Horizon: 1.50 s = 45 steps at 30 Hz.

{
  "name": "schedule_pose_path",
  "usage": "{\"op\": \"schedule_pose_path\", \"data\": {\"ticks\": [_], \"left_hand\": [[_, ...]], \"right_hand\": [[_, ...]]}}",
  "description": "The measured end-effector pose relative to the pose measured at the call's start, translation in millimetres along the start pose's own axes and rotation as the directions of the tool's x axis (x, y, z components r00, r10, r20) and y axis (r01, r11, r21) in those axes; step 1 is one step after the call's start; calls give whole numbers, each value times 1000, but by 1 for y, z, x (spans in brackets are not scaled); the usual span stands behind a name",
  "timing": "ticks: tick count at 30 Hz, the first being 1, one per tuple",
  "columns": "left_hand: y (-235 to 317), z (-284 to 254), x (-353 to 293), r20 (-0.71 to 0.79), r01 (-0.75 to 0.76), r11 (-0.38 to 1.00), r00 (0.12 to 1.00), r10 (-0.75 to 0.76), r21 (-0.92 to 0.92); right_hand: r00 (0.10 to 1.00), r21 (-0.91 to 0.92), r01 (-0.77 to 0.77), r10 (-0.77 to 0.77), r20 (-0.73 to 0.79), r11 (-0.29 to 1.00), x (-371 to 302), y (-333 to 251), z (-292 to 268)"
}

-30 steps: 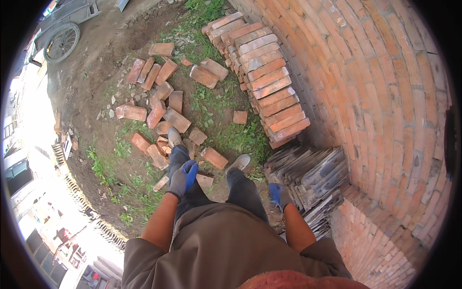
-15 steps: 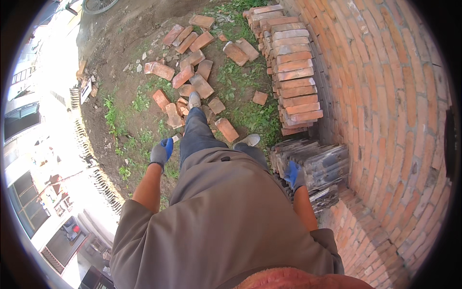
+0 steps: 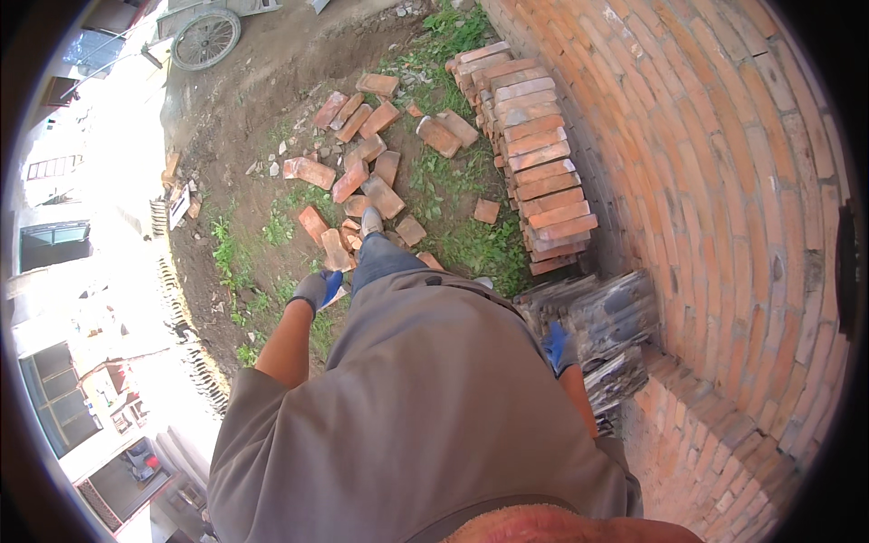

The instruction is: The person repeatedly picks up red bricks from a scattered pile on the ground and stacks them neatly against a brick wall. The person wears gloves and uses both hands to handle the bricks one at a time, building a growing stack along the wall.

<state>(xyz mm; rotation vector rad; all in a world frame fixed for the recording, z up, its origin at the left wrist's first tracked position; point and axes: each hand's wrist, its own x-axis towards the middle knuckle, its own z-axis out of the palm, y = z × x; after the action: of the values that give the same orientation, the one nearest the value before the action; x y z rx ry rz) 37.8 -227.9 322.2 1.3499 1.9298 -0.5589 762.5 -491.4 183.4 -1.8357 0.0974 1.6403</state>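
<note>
My left hand (image 3: 317,290), in a grey and blue work glove, hangs by my left thigh with its fingers loosely bent and apart. Nothing shows in it. A pale fragment (image 3: 337,297) lies on the ground just past its fingers. My right hand (image 3: 559,347), gloved alike, hangs at my right side, fingers loose and holding nothing that I can see. It is nearest to a pile of dark grey slabs (image 3: 615,312); whether it touches them I cannot tell. Ahead of my shoe (image 3: 371,220), several loose red bricks (image 3: 382,195) lie scattered over soil and weeds.
A long stack of bricks (image 3: 548,181) stands on the right along a brick wall (image 3: 670,181). One brick piece (image 3: 486,211) lies alone in the grass. A spoked wheel (image 3: 206,39) is at the far left. A row of thin stacked tiles (image 3: 176,303) edges the left side.
The ground and bricks have shifted downward in view, and more of the wheel shows. My shoe on the right is now mostly hidden. Both hands still hang at my sides.
</note>
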Motion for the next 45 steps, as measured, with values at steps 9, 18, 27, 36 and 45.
{"op": "schedule_pose_path", "data": {"ticks": [9,18,27,36,45], "left_hand": [[42,-12,-36,-121,-79,997,990,77,-11],[2,67,-30,64,11,998,998,-6,-68],[15,31,-24,26,-22,997,999,24,-76],[-6,24,-2,52,-78,997,996,79,-11],[0,-6,15,87,-169,964,984,154,204]], "right_hand": [[997,47,33,-29,-74,998,4,18,-1],[997,133,62,-67,34,989,-1,-15,-1],[991,99,135,-136,2,986,24,-60,15],[954,-401,200,-271,-129,894,9,-51,38],[956,-317,124,-199,-216,940,-19,-7,31]]}}
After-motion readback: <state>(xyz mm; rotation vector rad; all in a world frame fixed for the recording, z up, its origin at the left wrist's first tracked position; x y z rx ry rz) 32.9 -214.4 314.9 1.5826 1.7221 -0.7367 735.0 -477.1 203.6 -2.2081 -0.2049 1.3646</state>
